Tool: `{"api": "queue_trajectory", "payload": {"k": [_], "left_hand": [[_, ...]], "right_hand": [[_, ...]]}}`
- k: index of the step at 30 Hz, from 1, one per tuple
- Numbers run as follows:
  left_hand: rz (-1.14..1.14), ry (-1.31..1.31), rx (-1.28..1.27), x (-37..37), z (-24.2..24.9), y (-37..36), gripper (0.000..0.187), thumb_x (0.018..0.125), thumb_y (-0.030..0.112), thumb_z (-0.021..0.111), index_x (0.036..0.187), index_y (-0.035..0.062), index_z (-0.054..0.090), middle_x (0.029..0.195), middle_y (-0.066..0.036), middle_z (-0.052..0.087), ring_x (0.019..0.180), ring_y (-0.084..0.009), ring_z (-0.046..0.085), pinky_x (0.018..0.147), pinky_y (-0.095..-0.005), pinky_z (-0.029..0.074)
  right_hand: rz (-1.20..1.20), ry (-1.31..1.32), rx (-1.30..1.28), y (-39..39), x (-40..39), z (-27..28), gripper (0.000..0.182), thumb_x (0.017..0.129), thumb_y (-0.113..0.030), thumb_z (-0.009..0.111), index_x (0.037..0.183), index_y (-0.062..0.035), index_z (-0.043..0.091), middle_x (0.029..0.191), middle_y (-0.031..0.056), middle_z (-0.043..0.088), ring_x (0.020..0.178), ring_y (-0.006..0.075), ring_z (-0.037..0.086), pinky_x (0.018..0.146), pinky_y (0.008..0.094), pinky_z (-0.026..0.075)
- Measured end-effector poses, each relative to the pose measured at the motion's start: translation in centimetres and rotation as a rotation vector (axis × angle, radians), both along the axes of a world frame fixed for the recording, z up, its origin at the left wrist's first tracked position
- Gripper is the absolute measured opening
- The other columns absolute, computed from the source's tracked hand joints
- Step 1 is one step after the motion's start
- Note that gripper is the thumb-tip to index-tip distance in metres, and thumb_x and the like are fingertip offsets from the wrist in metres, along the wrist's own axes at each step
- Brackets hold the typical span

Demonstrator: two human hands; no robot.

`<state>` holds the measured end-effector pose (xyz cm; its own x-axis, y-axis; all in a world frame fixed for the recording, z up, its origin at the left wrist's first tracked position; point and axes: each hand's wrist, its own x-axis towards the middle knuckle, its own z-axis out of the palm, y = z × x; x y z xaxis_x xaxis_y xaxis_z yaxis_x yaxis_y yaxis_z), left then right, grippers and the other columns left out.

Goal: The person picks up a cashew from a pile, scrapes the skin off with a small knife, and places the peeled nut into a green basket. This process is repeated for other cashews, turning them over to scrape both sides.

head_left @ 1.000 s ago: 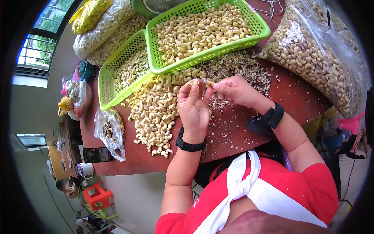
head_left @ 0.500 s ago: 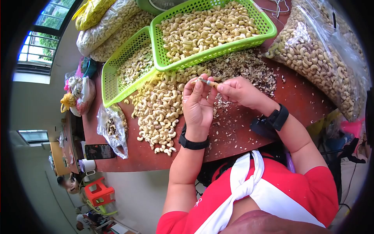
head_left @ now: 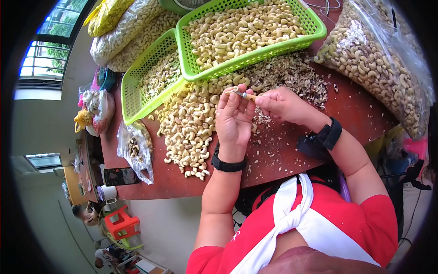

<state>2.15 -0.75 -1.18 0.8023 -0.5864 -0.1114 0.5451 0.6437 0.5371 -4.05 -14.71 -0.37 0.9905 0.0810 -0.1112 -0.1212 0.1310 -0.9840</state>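
Note:
Between the thumb and fingers of my left hand (head_left: 234, 122) is a cashew nut (head_left: 236, 90), raised over the table. My right hand (head_left: 284, 106) grips a small knife (head_left: 248, 96) by its wooden handle, and its short metal tip meets the nut. Just left of my hands, a heap of cashews (head_left: 189, 132) spreads over the red table. Beyond them lies a pile of brown skin flakes (head_left: 294, 77), with loose crumbs scattered below my right hand.
A green basket (head_left: 255, 64) full of cashews overlaps another green basket (head_left: 130, 98) holding smaller pieces. A big clear bag of cashews (head_left: 372, 68) leans at the right. At the left lie a small plastic bag (head_left: 137, 157), a phone (head_left: 121, 176) and a white mug (head_left: 107, 192).
The view has shifted slightly, so the scene sits a little differently. Both hands keep their hold, with the knife tip still at the cashew.

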Motion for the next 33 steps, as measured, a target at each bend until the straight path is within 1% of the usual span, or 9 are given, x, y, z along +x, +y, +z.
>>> {"api": "queue_trajectory", "payload": {"k": [7, 11, 17, 19, 22, 27, 29, 32, 33], "left_hand": [[0.147, -0.006, 0.071, -0.9, 0.1, -0.6, 0.012, 0.079, 0.009, 0.052, 0.091, 0.0058, 0.05, 0.095, -0.009, 0.055, 0.088, -0.0208, 0.054, 0.078, -0.0324, 0.047], [0.184, -0.012, 0.1, -1.1, 0.2, -0.7, 0.012, 0.079, 0.009, 0.053, 0.091, 0.0058, 0.05, 0.094, -0.008, 0.055, 0.087, -0.0197, 0.054, 0.077, -0.0315, 0.048], [0.224, -0.022, 0.133, -1.5, 0.3, -0.9, 0.011, 0.079, 0.007, 0.053, 0.09, 0.0058, 0.051, 0.093, -0.008, 0.055, 0.086, -0.0183, 0.054, 0.076, -0.0311, 0.048], [0.257, -0.05, 0.139, -1.6, 0.3, -1.0, 0.01, 0.079, 0.006, 0.053, 0.089, 0.0056, 0.051, 0.092, -0.007, 0.055, 0.085, -0.0178, 0.054, 0.075, -0.0309, 0.048], [0.286, -0.049, 0.171, -1.8, 0.4, -1.1, 0.01, 0.078, 0.006, 0.054, 0.088, 0.0058, 0.051, 0.091, -0.007, 0.056, 0.085, -0.0172, 0.054, 0.074, -0.0306, 0.049], [0.255, -0.01, 0.15, -1.8, 0.4, -1.0, 0.011, 0.077, 0.006, 0.055, 0.088, 0.0057, 0.05, 0.089, -0.006, 0.056, 0.084, -0.0169, 0.055, 0.075, -0.0309, 0.048], [0.242, 0.005, 0.139, -1.8, 0.4, -1.1, 0.012, 0.077, 0.006, 0.055, 0.088, 0.0056, 0.05, 0.089, -0.006, 0.056, 0.084, -0.0169, 0.055, 0.076, -0.031, 0.048], [0.206, 0.029, 0.125, -1.2, 0.3, -0.9, 0.012, 0.077, 0.002, 0.054, 0.088, 0.004, 0.05, 0.089, -0.007, 0.056, 0.083, -0.0173, 0.055, 0.076, -0.0308, 0.048], [0.198, 0.005, 0.166, -1.0, 0.3, -0.9, 0.012, 0.076, 0.001, 0.053, 0.088, 0.0033, 0.05, 0.089, -0.008, 0.056, 0.083, -0.0175, 0.055, 0.076, -0.0304, 0.048]], "right_hand": [[-0.085, -0.03, -0.168, 0.0, 0.2, -0.1, 0.038, 0.083, -0.034, 0.045, 0.058, -0.0067, 0.05, 0.049, -0.0051, 0.042, 0.043, 0.0025, 0.035, 0.039, 0.0181, 0.028], [-0.095, -0.035, -0.193, 0.0, 0.2, -0.3, 0.037, 0.083, -0.034, 0.046, 0.058, -0.0068, 0.05, 0.049, -0.0052, 0.042, 0.043, 0.0024, 0.036, 0.04, 0.0181, 0.028], [-0.068, -0.027, -0.154, -0.3, 0.1, -0.4, 0.036, 0.083, -0.033, 0.046, 0.059, -0.0065, 0.051, 0.049, -0.005, 0.043, 0.044, 0.0022, 0.036, 0.04, 0.0181, 0.028], [-0.042, -0.007, -0.139, -0.5, 0.1, -0.6, 0.037, 0.083, -0.036, 0.047, 0.07, -0.0036, 0.06, 0.051, -0.0036, 0.046, 0.048, 0.003, 0.039, 0.044, 0.0197, 0.032], [-0.084, -0.035, -0.143, -0.2, 0.1, -0.7, 0.037, 0.083, -0.036, 0.048, 0.07, -0.0031, 0.06, 0.052, -0.0034, 0.047, 0.049, 0.0027, 0.04, 0.043, 0.0199, 0.033], [-0.131, -0.045, -0.151, -0.2, 0.0, -1.1, 0.036, 0.082, -0.035, 0.048, 0.071, -0.0025, 0.059, 0.051, -0.0034, 0.047, 0.048, 0.0032, 0.039, 0.043, 0.0204, 0.033], [-0.153, -0.058, -0.171, -0.3, 0.0, -1.3, 0.037, 0.082, -0.035, 0.048, 0.067, -0.0021, 0.057, 0.05, -0.0035, 0.045, 0.046, 0.0036, 0.038, 0.042, 0.0207, 0.032], [-0.109, 0.009, -0.095, -0.5, 0.0, -1.3, 0.038, 0.082, -0.035, 0.047, 0.064, -0.0025, 0.055, 0.049, -0.004, 0.044, 0.045, 0.0036, 0.037, 0.041, 0.0208, 0.031], [-0.102, 0.011, -0.1, -0.7, -0.1, -1.3, 0.038, 0.082, -0.035, 0.047, 0.064, -0.0025, 0.055, 0.049, -0.004, 0.044, 0.045, 0.0036, 0.037, 0.041, 0.0208, 0.031]]}}
